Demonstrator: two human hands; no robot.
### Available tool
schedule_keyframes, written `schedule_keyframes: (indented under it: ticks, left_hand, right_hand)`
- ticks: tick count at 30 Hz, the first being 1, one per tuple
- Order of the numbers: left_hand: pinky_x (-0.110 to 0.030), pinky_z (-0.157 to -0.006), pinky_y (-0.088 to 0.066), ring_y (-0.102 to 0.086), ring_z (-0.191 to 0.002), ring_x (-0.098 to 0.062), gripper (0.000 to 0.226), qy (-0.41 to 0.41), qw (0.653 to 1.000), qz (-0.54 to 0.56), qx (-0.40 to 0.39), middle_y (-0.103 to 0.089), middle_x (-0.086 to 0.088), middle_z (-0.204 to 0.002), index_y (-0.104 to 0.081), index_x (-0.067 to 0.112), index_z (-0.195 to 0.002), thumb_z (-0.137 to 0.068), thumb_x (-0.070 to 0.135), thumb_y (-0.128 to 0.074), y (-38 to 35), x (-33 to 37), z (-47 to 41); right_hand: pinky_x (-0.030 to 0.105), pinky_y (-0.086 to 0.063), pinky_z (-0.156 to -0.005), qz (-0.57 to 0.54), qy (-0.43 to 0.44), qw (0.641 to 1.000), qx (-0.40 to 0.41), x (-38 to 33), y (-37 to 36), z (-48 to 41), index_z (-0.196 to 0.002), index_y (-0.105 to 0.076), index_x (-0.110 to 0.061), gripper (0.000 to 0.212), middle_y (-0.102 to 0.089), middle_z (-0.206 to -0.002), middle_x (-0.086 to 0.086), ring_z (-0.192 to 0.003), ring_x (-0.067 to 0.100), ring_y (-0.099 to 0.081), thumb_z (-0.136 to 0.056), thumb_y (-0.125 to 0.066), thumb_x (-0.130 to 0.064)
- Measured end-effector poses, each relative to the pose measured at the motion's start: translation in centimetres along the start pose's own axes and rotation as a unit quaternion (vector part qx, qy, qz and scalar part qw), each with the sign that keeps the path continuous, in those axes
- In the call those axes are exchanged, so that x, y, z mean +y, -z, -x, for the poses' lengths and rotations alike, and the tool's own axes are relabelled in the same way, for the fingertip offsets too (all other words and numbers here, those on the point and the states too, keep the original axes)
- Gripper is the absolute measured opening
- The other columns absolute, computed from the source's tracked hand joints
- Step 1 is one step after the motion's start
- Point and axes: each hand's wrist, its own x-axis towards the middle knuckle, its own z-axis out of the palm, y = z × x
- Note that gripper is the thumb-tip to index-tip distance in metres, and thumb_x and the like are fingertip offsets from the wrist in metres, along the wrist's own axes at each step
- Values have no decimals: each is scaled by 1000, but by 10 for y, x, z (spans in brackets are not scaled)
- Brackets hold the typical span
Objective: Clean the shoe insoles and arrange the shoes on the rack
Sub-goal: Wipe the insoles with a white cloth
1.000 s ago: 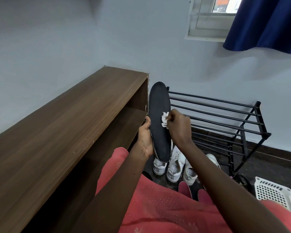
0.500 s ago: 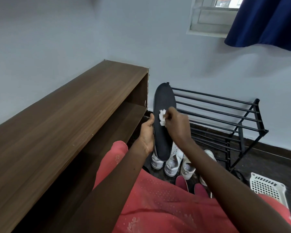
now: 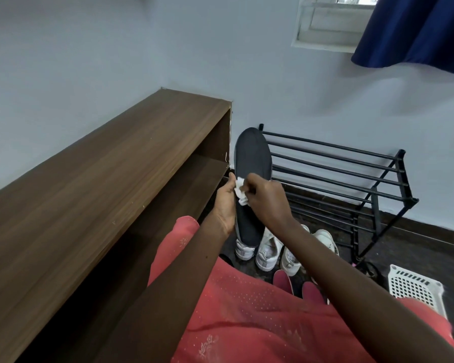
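Insole (image 3: 252, 158) gripped upright by left hand (image 3: 227, 205); right hand (image 3: 269, 203) pinches white wipe (image 3: 240, 192).

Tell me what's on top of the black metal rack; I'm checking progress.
The black metal rack has bare top bars. The dark insole hides its left end; the white shoes sit on the floor.

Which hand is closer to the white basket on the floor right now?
Right. The right hand, pressing the white wipe on the insole, sits on the white basket side; the left hand grips the insole's far edge.
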Motion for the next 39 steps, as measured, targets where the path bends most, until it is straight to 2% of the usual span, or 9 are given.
schedule_keyframes:
  ticks: [5, 9, 13, 18, 26, 30, 34, 36, 39]
  left_hand:
    - [-38, -91, -47, -66, -96, -26, 58, 47, 998, -2, -35, -68, -14, -105, -63, 10, -115, -99, 52, -26, -8, -8, 8]
    - [-34, -85, -49, -66, -90, -23, 56, 20, 1000, -7, -11, -70, -13, -93, -70, 10, -99, -99, 48, -29, -5, -2, 2]
    - [-25, -60, -46, -61, -60, -18, 71, 20, 997, -23, 76, -59, -7, -63, -65, 11, -60, -91, 64, -29, 10, -1, -12]
    - [-40, -100, -42, -59, -105, -32, 84, 37, 998, 18, 55, -66, -20, -99, -68, 4, -98, -88, 73, -20, 11, -11, -12]
    - [-38, -89, -46, -59, -106, -28, 70, 42, 999, 5, -22, -67, -15, -105, -62, 14, -115, -94, 62, -15, -8, -10, 4]
    - [-34, -85, -48, -62, -99, -25, 69, 20, 1000, -10, -1, -69, -14, -99, -62, 11, -114, -96, 60, -16, -1, -6, -1]
    - [-22, -55, -50, -63, -57, -15, 83, 13, 998, -38, 42, -65, -8, -59, -69, 9, -71, -91, 67, -13, 8, -2, -10]
    - [-27, -70, -52, -65, -71, -20, 81, 21, 998, -9, 54, -69, -14, -77, -67, 4, -92, -93, 65, -14, 9, 2, -12]
    - [-37, -93, -41, -58, -97, -29, 70, 15, 997, 20, 79, -63, -16, -106, -53, 10, -121, -94, 64, -17, 7, 5, -11]
  right_hand:
    - [46, -50, -58, -32, -94, 994, 47, 18, 0, -39, -72, -54, -6, 14, -64, -67, 12, -66, 31, -62, -78, -53, 7]
    - [44, -50, -58, -65, -84, 994, 27, 7, -2, -27, -68, -54, -7, 14, -64, -65, 8, -62, 26, -63, -75, -55, 5]
    - [40, -49, -54, -77, -45, 996, -9, -8, -8, 10, -64, -54, -11, 21, -63, -61, 5, -54, 23, -60, -72, -55, 9]
    - [42, -50, -59, -99, -85, 991, -4, -1, -9, 7, -65, -54, -10, 22, -64, -64, 5, -63, 23, -64, -74, -55, 10]
    - [46, -50, -61, -84, -130, 987, 33, 13, -7, -41, -71, -53, -6, 17, -63, -67, 12, -67, 30, -64, -74, -54, 11]
    - [44, -51, -59, -91, -112, 989, 14, 2, -8, -21, -68, -52, -12, 23, -64, -66, 5, -62, 23, -64, -75, -56, 9]
    - [35, -55, -67, -115, -120, 986, -10, -9, -7, 13, -62, -49, -24, 37, -61, -62, -8, -68, 10, -66, -73, -57, 10]
    - [24, -49, -82, -119, -132, 984, -17, -13, -6, 26, -59, -42, -32, 48, -61, -61, -11, -74, 7, -65, -72, -57, 11]
    - [17, -42, -78, -124, -129, 984, -11, -14, -4, 33, -59, -41, -33, 50, -62, -61, -10, -80, 7, -63, -72, -57, 12]
